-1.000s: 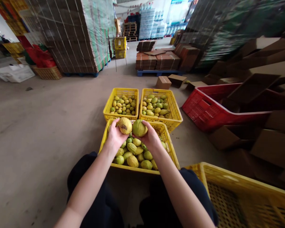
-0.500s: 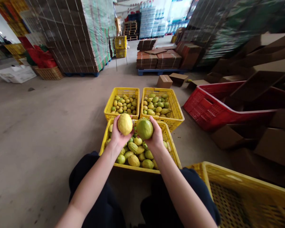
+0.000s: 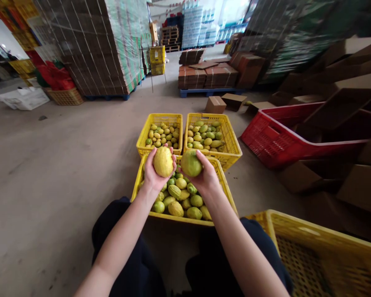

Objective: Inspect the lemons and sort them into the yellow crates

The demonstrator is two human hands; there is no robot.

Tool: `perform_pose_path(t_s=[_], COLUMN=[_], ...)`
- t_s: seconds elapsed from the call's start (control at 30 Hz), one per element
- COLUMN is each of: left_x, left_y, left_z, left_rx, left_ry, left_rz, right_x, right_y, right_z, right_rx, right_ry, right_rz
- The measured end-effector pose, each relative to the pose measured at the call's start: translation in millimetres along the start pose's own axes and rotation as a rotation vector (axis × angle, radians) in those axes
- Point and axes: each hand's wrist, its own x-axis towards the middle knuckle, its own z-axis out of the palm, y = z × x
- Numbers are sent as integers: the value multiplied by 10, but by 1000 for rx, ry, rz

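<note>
Now, mid-frame, the left hand (image 3: 153, 180) grips a yellow fruit (image 3: 163, 162) just beside the green fruit (image 3: 191, 163) gripped by the right hand (image 3: 208, 178), above the near crate (image 3: 179, 219).

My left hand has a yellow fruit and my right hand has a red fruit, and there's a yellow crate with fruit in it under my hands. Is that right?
Almost! The fruit in your right hand is green fruit, not red, as the head view shows. Your left hand does have a yellow fruit, above a yellow crate of fruit.
</note>
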Motion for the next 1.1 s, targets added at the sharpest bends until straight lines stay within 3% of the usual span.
perform_pose_path(t_s=[0.13, 0.3, 0.57, 1.1], left_x=[10, 41, 67, 73], left_y=[-30, -32, -47, -52], left_z=[17, 22, 24, 16], left_rx=[42, 105, 242, 219], left_ry=[1, -9, 10, 16], left_rz=[15, 3, 145, 99], right_x=[-22, -21, 13, -2], right_y=[4, -3, 16, -4], right_z=[21, 53, -19, -24], right_rx=[24, 112, 252, 271], right_ry=[-75, -42, -147, -215], right_rz=[27, 104, 150, 171])
